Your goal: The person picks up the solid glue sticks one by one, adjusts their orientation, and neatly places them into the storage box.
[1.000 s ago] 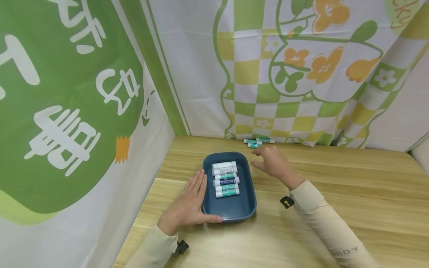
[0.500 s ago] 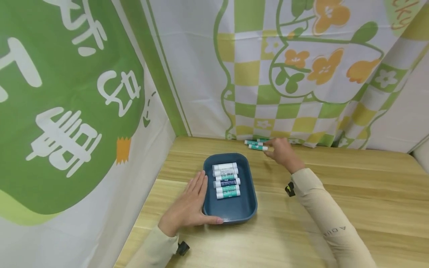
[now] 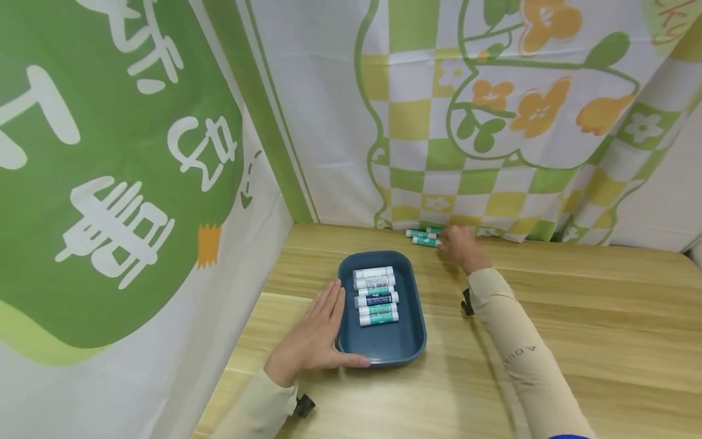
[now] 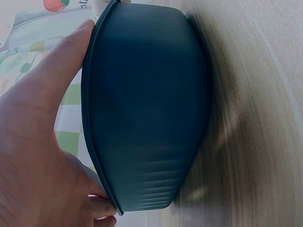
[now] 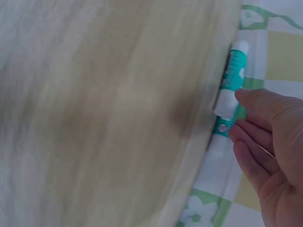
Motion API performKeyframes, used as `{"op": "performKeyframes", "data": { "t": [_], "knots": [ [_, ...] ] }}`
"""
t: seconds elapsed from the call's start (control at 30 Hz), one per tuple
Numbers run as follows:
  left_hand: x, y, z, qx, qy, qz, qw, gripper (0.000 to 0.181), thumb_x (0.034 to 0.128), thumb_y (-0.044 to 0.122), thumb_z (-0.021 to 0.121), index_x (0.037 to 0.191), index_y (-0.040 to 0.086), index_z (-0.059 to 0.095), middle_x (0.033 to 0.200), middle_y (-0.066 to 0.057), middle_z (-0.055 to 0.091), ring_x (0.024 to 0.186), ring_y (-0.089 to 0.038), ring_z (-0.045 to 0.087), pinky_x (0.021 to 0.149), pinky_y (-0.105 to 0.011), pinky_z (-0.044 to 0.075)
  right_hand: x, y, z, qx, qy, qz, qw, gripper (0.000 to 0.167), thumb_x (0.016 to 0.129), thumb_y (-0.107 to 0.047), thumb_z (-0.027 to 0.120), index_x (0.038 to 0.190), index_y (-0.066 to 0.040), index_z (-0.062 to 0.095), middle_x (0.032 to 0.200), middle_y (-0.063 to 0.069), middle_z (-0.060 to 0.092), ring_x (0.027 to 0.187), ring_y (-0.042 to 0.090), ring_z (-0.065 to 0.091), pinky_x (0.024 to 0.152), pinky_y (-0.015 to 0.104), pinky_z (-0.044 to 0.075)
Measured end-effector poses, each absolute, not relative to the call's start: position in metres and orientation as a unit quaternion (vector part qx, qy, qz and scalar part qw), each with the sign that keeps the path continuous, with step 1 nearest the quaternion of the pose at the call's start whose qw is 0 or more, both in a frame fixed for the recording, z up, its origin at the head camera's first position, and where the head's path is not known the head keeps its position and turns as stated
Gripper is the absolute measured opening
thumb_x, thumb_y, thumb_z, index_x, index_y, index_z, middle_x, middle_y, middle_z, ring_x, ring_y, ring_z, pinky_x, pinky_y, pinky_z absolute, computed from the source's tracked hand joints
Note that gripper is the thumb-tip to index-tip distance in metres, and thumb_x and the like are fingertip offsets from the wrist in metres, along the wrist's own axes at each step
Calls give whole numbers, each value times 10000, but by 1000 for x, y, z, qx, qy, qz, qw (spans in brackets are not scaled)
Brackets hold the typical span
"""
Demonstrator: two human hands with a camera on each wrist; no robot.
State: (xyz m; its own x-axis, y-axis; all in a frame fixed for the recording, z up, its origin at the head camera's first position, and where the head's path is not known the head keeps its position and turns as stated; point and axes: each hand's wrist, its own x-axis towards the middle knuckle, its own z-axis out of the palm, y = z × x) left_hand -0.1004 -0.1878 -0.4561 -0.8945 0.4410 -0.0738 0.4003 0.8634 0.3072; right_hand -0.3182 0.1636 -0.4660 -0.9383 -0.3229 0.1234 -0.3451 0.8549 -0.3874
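A blue tray (image 3: 384, 356) stands on the table with several glue sticks (image 3: 379, 300) lying side by side in it. My left hand (image 3: 309, 332) rests on its left side, fingers along the rim and thumb at the near corner; in the left wrist view the hand (image 4: 38, 137) spans the tray's wall (image 4: 147, 104). At the back of the table lie three teal-and-white glue sticks. My right hand (image 3: 460, 247) is at the right end of the nearest one (image 3: 425, 241). In the right wrist view, thumb and curled fingers of that hand (image 5: 270, 137) pinch a glue stick's white end (image 5: 226, 104).
A wooden table (image 3: 548, 305) extends to the right. A checked floral curtain (image 3: 439, 152) hangs at its back edge, right behind the loose glue sticks. A green-and-white cloth (image 3: 137, 213) covers the left side.
My right hand has reached from beside the tray to the glue sticks at the back and its fingers have come to one stick's end. The left hand stays at the tray.
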Motion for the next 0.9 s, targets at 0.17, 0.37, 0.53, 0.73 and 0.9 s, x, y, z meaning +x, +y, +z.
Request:
{"op": "performKeyframes", "data": {
  "t": [0.17, 0.37, 0.53, 0.73, 0.9],
  "knots": [
    [-99, -184, -457, 219, 962, 145, 72, 1439, 762, 883, 665, 1679, -21, 21, 1774, -227, -46, 1666, -372, -18, 1351, -553, 131, -320, 169, -476, 162, -964, 211, 26, 141, 997, -74, 687, 936, 31, 760, 888, 189, 686, 770, 280, 609, 699, 423, 528],
    [-98, -182, -456, 216, 963, 143, 73, 1440, 760, 879, 667, 1680, -4, -1, 1776, -215, -56, 1667, -364, -18, 1351, -551, 125, -319, 175, -482, 156, -958, 238, 25, 147, 994, -59, 676, 973, 39, 783, 983, 200, 728, 868, 310, 672, 727, 438, 576],
    [-98, -183, -455, 216, 964, 139, 68, 1440, 758, 876, 672, 1680, -10, 9, 1775, -220, -47, 1667, -357, -17, 1351, -543, 131, -320, 177, -484, 160, -952, 262, 25, 157, 986, -61, 684, 1008, 52, 791, 1067, 234, 742, 942, 347, 701, 796, 470, 608],
    [-96, -184, -453, 221, 963, 143, 63, 1441, 758, 869, 681, 1677, -28, 28, 1774, -230, -39, 1667, -366, -9, 1349, -542, 141, -319, 175, -477, 170, -938, 300, 27, 241, 983, -87, 725, 1128, 101, 761, 1120, 285, 762, 1034, 418, 748, 909, 518, 632],
    [-101, -186, -442, 248, 960, 121, 43, 1345, 822, 828, 671, 1676, -35, 94, 1775, -234, 45, 1667, -372, 64, 1343, -537, 188, -311, 174, -461, 179, -929, 323, 29, 267, 974, -162, 758, 1115, 64, 784, 1065, 246, 793, 973, 390, 768, 855, 509, 642]
  ]
}}
